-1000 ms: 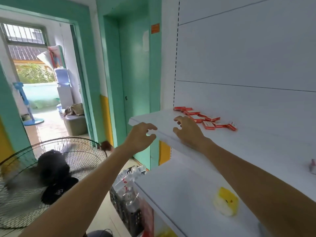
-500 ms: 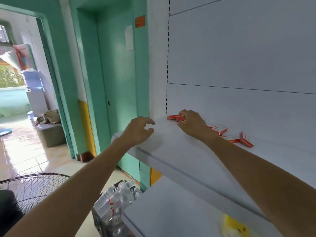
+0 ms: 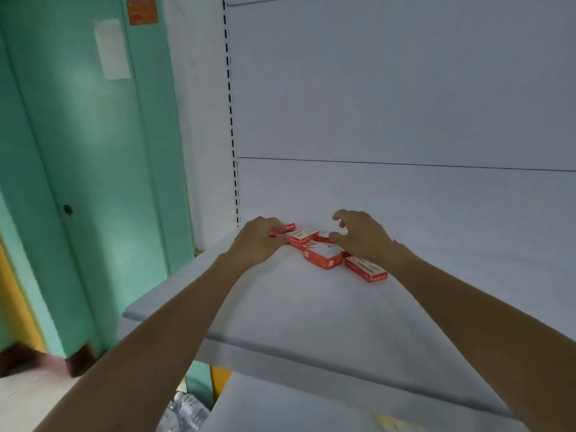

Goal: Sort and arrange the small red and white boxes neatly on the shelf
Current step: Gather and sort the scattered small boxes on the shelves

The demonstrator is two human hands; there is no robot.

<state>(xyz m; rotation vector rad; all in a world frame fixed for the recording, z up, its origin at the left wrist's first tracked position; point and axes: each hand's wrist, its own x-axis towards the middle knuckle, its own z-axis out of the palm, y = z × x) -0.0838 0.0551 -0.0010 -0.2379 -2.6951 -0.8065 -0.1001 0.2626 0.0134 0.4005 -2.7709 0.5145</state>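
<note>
Boxes point(image 3: 322, 257) clustered (shelf point(image 3: 296, 307) rear): L hand point(image 3: 258, 241) pinches leftmost box point(image 3: 283, 229), R hand point(image 3: 363, 235) spread above.

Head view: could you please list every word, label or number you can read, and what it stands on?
Nothing can be read.
Orange sign on the door frame: print too blurred.
White paper on the door: no text discernible.
Red and white boxes: white side lettering, too blurred.
</note>
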